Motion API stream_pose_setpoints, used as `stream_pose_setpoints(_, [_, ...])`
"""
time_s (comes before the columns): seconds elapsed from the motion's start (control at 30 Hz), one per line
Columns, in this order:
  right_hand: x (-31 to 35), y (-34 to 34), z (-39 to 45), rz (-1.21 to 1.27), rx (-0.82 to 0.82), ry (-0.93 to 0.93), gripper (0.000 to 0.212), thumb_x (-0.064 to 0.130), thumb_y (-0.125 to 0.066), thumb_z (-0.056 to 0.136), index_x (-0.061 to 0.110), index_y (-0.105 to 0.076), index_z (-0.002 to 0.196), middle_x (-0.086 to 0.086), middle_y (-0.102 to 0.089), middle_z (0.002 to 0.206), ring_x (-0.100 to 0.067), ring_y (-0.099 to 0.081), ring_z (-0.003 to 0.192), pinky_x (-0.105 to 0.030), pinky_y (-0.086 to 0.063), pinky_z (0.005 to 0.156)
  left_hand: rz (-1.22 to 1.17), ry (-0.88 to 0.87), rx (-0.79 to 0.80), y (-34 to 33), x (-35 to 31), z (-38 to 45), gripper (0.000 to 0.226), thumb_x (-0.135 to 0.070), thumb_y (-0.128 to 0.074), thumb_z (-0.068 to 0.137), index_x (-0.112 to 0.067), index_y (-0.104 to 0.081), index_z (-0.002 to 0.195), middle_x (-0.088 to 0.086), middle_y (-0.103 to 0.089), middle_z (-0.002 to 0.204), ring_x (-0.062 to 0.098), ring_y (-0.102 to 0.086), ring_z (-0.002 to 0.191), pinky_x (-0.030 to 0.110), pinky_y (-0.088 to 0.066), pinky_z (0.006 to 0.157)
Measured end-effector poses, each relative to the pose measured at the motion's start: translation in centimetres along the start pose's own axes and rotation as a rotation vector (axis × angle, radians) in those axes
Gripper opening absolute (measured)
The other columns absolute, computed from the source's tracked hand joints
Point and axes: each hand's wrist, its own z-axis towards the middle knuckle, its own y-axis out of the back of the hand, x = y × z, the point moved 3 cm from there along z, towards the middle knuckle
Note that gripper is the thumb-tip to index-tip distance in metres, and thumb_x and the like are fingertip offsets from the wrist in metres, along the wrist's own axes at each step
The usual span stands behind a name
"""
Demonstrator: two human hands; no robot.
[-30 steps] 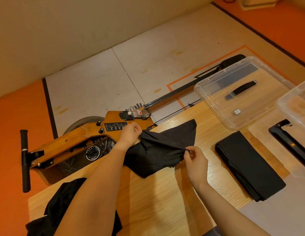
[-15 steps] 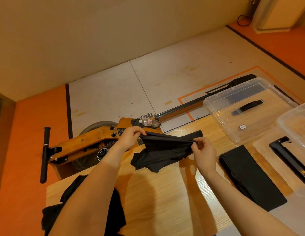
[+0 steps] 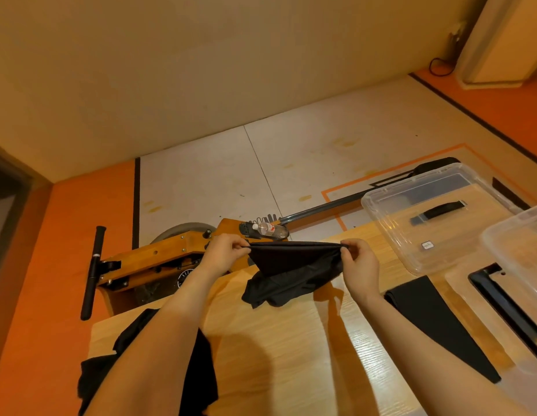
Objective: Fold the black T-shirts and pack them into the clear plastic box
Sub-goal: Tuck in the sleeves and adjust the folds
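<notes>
A black T-shirt (image 3: 294, 271) hangs stretched between my hands above the wooden table (image 3: 291, 355). My left hand (image 3: 225, 250) pinches its left end and my right hand (image 3: 359, 262) pinches its right end, so the top edge is taut. Its lower part bunches on the table. A folded black T-shirt (image 3: 435, 322) lies flat to the right. More black cloth (image 3: 195, 370) lies under my left forearm at the table's left edge. The clear plastic box (image 3: 519, 244) stands at the far right, only partly in view.
A clear lid (image 3: 411, 232) with a black handle lies upside down at the table's back right. A second lid (image 3: 471, 295) with a black latch lies under the box. Beyond the table's far edge stands a wooden rowing machine (image 3: 171, 259) with a water bottle (image 3: 268, 229) on it.
Both hands have lifted the T-shirt and pulled its top edge level and taut. The head has tilted up, so more wall and floor show.
</notes>
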Motion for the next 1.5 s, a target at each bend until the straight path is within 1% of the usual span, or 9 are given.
stream_pose_setpoints(0.1, [1.3, 0.1, 0.9, 0.077, 0.011, -0.007, 0.019, 0.007, -0.053, 0.097, 0.012, -0.06, 0.114, 0.0, -0.063, 0.103, -0.009, -0.061, 0.095, -0.021, -0.052, 0.081, -0.061, 0.02, -0.068, 1.6, -0.6, -0.4, 0.011, -0.02, -0.066, 0.09, -0.017, -0.071, 0.098, -0.001, -0.067, 0.089, 0.014, -0.062, 0.085, 0.024, -0.05, 0.071])
stream_pose_setpoints(0.2, [2.7, 0.2, 2.1, 0.14, 0.032, 0.002, 0.016, 0.007, -0.055, 0.095, 0.013, -0.062, 0.109, -0.002, -0.065, 0.101, -0.014, -0.063, 0.096, -0.031, -0.056, 0.085, -0.15, 0.058, -0.148, 3.6, -1.7, -0.8, 0.007, -0.018, -0.066, 0.09, -0.015, -0.071, 0.095, -0.004, -0.065, 0.08, 0.009, -0.059, 0.075, 0.018, -0.043, 0.062])
stream_pose_setpoints(0.37, [6.0, 0.5, 3.9, 0.204, 0.032, 0.049, 0.016, 0.003, -0.057, 0.093, 0.008, -0.065, 0.105, -0.004, -0.066, 0.097, -0.015, -0.064, 0.094, -0.021, -0.052, 0.078, -0.323, 0.07, -0.265, 6.6, -3.4, -1.8, 0.002, -0.016, -0.07, 0.086, -0.016, -0.071, 0.088, -0.003, -0.066, 0.082, 0.009, -0.06, 0.081, 0.019, -0.045, 0.069])
stream_pose_setpoints(0.5, [8.5, 0.8, 4.8, 0.256, 0.048, 0.093, 0.014, 0.002, -0.056, 0.094, 0.007, -0.064, 0.104, -0.004, -0.066, 0.093, -0.012, -0.063, 0.084, -0.014, -0.05, 0.063, -0.412, 0.067, -0.336, 8.5, -4.4, -2.4, 0.007, -0.015, -0.073, 0.083, -0.013, -0.07, 0.09, 0.001, -0.068, 0.086, 0.01, -0.061, 0.083, 0.02, -0.045, 0.07])
stream_pose_setpoints(0.67, [10.0, 0.6, 5.7, 0.253, 0.085, 0.123, 0.014, 0.007, -0.057, 0.095, 0.015, -0.062, 0.105, -0.001, -0.065, 0.098, -0.013, -0.062, 0.095, -0.027, -0.052, 0.083, -0.487, 0.028, -0.362, 9.6, -4.8, -3.1, 0.024, -0.009, -0.07, 0.085, -0.017, -0.063, 0.108, 0.007, -0.067, 0.087, 0.011, -0.064, 0.083, 0.013, -0.043, 0.071])
stream_pose_setpoints(0.8, [10.7, 0.2, 6.3, 0.238, 0.134, 0.126, 0.015, 0.006, -0.056, 0.095, 0.013, -0.064, 0.107, -0.003, -0.066, 0.099, -0.012, -0.063, 0.093, -0.021, -0.05, 0.077, -0.369, 0.046, -0.39, 9.7, -4.5, -3.2, 0.013, -0.014, -0.067, 0.088, -0.019, -0.067, 0.1, 0.0, -0.065, 0.093, 0.01, -0.058, 0.087, 0.019, -0.044, 0.073])
stream_pose_setpoints(0.97, [12.0, -1.1, 7.0, 0.248, 0.171, 0.109, 0.013, 0.002, -0.055, 0.095, 0.011, -0.063, 0.1, -0.001, -0.064, 0.092, -0.009, -0.061, 0.087, -0.017, -0.048, 0.071, -0.421, 0.079, -0.422, 9.9, -3.8, -2.8, 0.01, -0.016, -0.063, 0.091, -0.014, -0.063, 0.102, 0.0, -0.064, 0.095, 0.011, -0.059, 0.09, 0.018, -0.044, 0.072])
stream_pose_setpoints(1.23, [12.8, -3.6, 8.9, 0.198, 0.23, 0.147, 0.017, 0.007, -0.057, 0.096, 0.013, -0.065, 0.11, -0.002, -0.066, 0.1, -0.014, -0.063, 0.097, -0.025, -0.051, 0.088, -0.504, 0.119, -0.514, 11.0, -2.5, -1.9, 0.009, -0.013, -0.062, 0.092, -0.018, -0.062, 0.1, -0.003, -0.064, 0.094, 0.005, -0.059, 0.09, 0.014, -0.044, 0.073])
stream_pose_setpoints(1.5, [14.2, -5.1, 9.6, 0.151, 0.264, 0.204, 0.027, 0.005, -0.055, 0.097, 0.008, -0.061, 0.124, -0.006, -0.065, 0.109, -0.015, -0.062, 0.102, -0.025, -0.051, 0.093, -0.523, 0.184, -0.576, 11.7, -2.2, -2.1, 0.012, -0.014, -0.062, 0.092, -0.014, -0.063, 0.104, 0.001, -0.064, 0.101, 0.011, -0.059, 0.097, 0.016, -0.043, 0.075])
